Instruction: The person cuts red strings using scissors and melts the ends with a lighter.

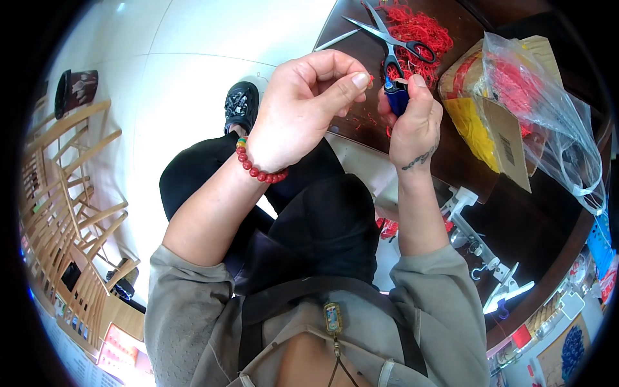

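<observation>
My left hand point(309, 97), with a red bead bracelet point(258, 173) at its wrist, pinches a tiny red piece, apparently cord point(370, 80), between thumb and fingertips. Just to the right, my right hand point(416, 122) is wrapped round a blue lighter point(397, 98), its top pointing up and close to the red piece. Whether a flame burns cannot be made out. Beyond both hands, scissors point(390, 40) with black handles lie spread on the dark table, partly over a heap of red cords point(422, 32).
A cardboard box point(509, 138) and a clear plastic bag point(548, 116) with red contents stand on the dark table point(361, 126) at right. A white clamp-like metal stand point(483, 248) sits by my right forearm. Wooden racks point(77, 174) stand on the floor at left.
</observation>
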{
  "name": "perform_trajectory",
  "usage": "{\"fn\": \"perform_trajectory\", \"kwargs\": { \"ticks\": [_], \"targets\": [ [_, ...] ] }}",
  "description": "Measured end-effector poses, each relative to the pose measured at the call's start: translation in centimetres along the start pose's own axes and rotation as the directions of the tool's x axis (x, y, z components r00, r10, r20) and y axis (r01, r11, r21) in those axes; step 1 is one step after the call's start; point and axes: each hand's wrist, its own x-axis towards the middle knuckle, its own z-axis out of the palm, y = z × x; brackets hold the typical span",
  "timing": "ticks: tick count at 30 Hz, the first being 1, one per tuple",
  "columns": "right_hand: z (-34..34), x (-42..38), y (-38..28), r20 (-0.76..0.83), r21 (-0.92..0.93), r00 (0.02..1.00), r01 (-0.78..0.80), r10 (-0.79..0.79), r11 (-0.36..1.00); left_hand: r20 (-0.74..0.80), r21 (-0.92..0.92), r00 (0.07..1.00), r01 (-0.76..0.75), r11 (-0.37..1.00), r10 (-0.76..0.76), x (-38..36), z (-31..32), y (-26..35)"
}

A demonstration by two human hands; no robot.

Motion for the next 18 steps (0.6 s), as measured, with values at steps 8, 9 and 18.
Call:
{"fn": "perform_trajectory", "kwargs": {
  "ticks": [8, 9, 18],
  "targets": [
    [0.24, 0.0, 0.51, 0.006, -0.084, 0.992, 0.123, -0.123, 0.989, -0.001, 0.013, 1.0, 0.016, 1.0, -0.016, -0.03, 0.06, 0.06],
    [0.26, 0.0, 0.52, 0.009, -0.088, 0.991, 0.133, -0.132, 0.987, -0.002, 0.012, 1.0, 0.02, 1.0, -0.02, -0.03, 0.07, 0.07],
    [-0.17, -0.13, -0.06, 0.053, -0.027, 0.984, 0.174, -0.172, 0.984, -0.01, 0.008, 1.0, 0.023, 1.0, -0.023, -0.08, 0.16, 0.05]
  ]
}}
